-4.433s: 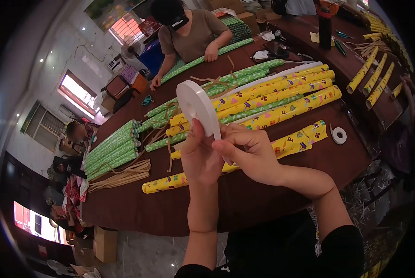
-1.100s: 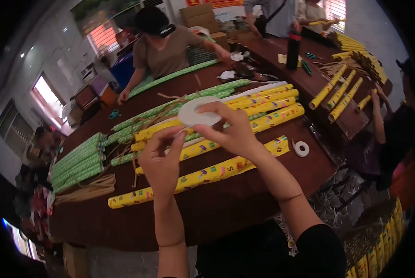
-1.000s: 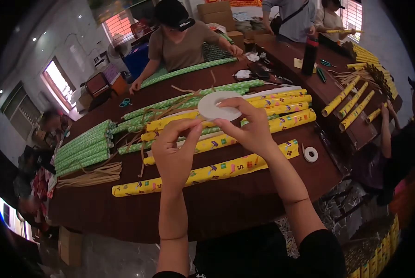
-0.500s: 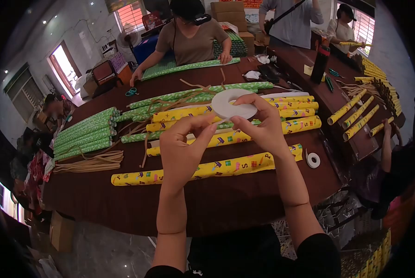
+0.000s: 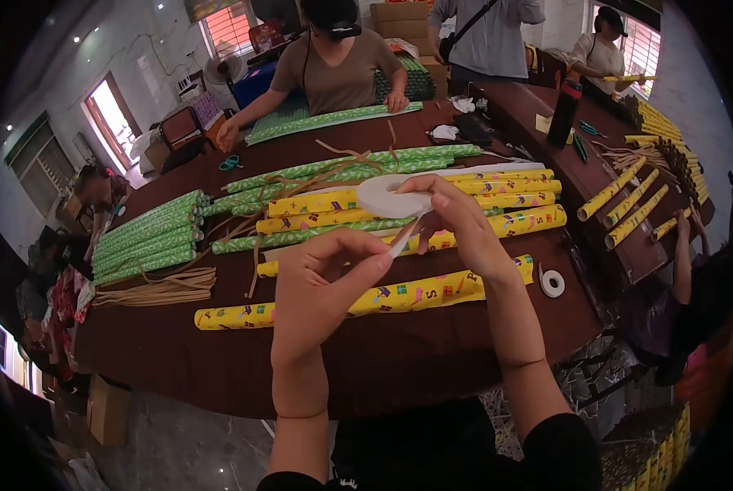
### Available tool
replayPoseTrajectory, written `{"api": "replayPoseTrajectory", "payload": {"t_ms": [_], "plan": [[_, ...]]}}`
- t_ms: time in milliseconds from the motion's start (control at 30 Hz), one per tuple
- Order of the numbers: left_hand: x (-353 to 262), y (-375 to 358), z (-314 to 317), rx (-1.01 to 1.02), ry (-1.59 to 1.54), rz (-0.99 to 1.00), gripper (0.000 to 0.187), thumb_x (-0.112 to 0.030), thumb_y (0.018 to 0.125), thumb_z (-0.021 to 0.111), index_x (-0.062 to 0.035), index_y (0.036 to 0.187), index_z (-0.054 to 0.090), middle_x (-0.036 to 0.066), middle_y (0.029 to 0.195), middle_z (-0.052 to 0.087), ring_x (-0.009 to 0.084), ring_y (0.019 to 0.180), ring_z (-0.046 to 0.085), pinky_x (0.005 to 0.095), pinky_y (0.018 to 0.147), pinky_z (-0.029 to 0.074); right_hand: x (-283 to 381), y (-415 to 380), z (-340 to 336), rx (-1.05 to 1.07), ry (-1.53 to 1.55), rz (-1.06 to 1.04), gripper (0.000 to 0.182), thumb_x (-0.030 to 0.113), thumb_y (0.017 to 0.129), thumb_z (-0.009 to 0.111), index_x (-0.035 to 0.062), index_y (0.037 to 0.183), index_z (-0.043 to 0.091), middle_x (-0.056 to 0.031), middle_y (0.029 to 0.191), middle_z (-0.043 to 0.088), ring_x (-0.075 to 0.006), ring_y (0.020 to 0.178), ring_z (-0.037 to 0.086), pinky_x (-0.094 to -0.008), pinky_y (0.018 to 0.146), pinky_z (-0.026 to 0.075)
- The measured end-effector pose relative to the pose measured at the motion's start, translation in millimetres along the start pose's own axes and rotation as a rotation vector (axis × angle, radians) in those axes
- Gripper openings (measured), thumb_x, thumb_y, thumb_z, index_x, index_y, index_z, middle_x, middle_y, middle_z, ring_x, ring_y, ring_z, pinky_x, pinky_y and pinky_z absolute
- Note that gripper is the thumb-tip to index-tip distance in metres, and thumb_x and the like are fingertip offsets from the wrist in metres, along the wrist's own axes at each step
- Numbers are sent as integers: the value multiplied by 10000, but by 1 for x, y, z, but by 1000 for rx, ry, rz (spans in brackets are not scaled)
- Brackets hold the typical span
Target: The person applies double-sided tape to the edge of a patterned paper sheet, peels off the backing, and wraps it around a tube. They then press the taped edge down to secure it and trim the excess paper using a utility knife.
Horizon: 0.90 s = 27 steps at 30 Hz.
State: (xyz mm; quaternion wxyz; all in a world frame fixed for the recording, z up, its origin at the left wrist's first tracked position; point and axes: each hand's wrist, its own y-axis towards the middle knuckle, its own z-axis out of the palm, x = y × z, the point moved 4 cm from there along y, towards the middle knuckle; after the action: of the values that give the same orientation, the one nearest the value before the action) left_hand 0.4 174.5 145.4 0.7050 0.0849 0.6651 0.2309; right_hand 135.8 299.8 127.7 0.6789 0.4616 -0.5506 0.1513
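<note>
My right hand (image 5: 463, 214) grips a large white roll of tape (image 5: 380, 199), held above the table. Between the thumb and forefinger of my left hand (image 5: 321, 282) is pinched the loose end of the tape strip (image 5: 400, 237), which runs up to the roll. Below my hands lies a yellow patterned paper roll (image 5: 420, 293) near the table's front. Behind it are more yellow rolls (image 5: 530, 219) and green leaf-patterned rolls (image 5: 350, 168), partly hidden by my hands.
A smaller tape roll (image 5: 552, 283) lies at the right. Green rolls (image 5: 150, 239) and brown paper strips (image 5: 158, 286) are stacked at the left. Across the table a person handles a green roll (image 5: 334, 123) near blue scissors (image 5: 231, 163). A dark bottle (image 5: 564, 113) stands at the back right.
A longer strip of tape now shows between my hands. The tape roll has moved slightly left and tilted. Across the table, the person's hand at the left has lifted away from the green roll.
</note>
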Motion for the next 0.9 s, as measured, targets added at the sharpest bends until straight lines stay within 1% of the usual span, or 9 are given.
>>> {"api": "replayPoseTrajectory", "payload": {"t_ms": [233, 333, 400, 433, 500, 533, 600, 700, 900], "plan": [[5, 7, -23, -59, 30, -70, 96, -37, 834, 703, 31, 901, 693, 20, 742, 661, 46, 685, 587, 177, 644, 455, 2, -1, -3, 49, 29, 23, 348, 190, 972, 329, -13, 1199, 496, -111, 1171, 565, -173, 884, 684, -230, 642, 491], [9, 12, -27, -74, 114, -70, 102, -53, 839, 704, 27, 901, 699, 19, 743, 664, 42, 680, 583, 177, 638, 450, 4, -4, -2, 60, -3, 31, 337, 194, 975, 359, -10, 1197, 510, -128, 1186, 557, -166, 884, 681, -230, 639, 487], [11, 16, -29, -85, 180, -57, 102, -58, 840, 705, 24, 900, 703, 17, 743, 664, 40, 677, 580, 177, 633, 447, 6, -5, 1, 13, 13, 56, 286, 176, 974, 426, -1, 1174, 527, -109, 1083, 605, -136, 880, 676, -212, 639, 476], [13, 18, -30, -89, 225, -76, 106, -65, 836, 708, 23, 894, 701, 27, 748, 666, 51, 688, 590, 182, 626, 440, 5, -4, 1, 12, 15, 52, 286, 176, 974, 426, -1, 1174, 527, -109, 1083, 605, -136, 880, 676, -212, 639, 476], [15, 19, -31, -94, 270, -96, 110, -72, 831, 711, 21, 888, 700, 37, 753, 668, 62, 699, 599, 187, 619, 434, 0, -4, 0, 6, 39, 88, 239, 147, 945, 553, 9, 1140, 541, -53, 944, 642, -67, 814, 639, -182, 632, 452], [14, 19, -31, -90, 274, -79, 108, -75, 836, 712, 19, 887, 705, 24, 742, 666, 49, 680, 582, 188, 614, 432, -1, -4, 1, 6, 41, 91, 239, 147, 945, 553, 9, 1140, 541, -53, 944, 642, -67, 814, 639, -182, 632, 452], [14, 19, -31, -87, 276, -64, 106, -78, 841, 713, 18, 887, 711, 11, 731, 665, 36, 661, 565, 188, 609, 429, -2, -2, 2, -25, -7, 60, 247, 130, 897, 659, 14, 1090, 557, 1, 835, 632, -15, 742, 569, -164, 614, 426], [16, 19, -31, -89, 305, -69, 114, -83, 836, 720, 21, 882, 712, 12, 724, 663, 37, 654, 560, 190, 608, 429, -3, -1, 1, -58, -24, 68, 286, 133, 853, 727, 18, 1060, 567, 13, 832, 611, -4, 700, 520, -162, 596, 412], [17, 20, -28, -91, 317, -49, 104, -62, 822, 727, 23, 879, 704, 21, 764, 665, 52, 699, 566, 190, 632, 426, -7, 1, 0, -104, -14, 49, 293, 136, 824, 762, 25, 1024, 578, 21, 818, 596, -9, 693, 531, -167, 585, 416]]}}
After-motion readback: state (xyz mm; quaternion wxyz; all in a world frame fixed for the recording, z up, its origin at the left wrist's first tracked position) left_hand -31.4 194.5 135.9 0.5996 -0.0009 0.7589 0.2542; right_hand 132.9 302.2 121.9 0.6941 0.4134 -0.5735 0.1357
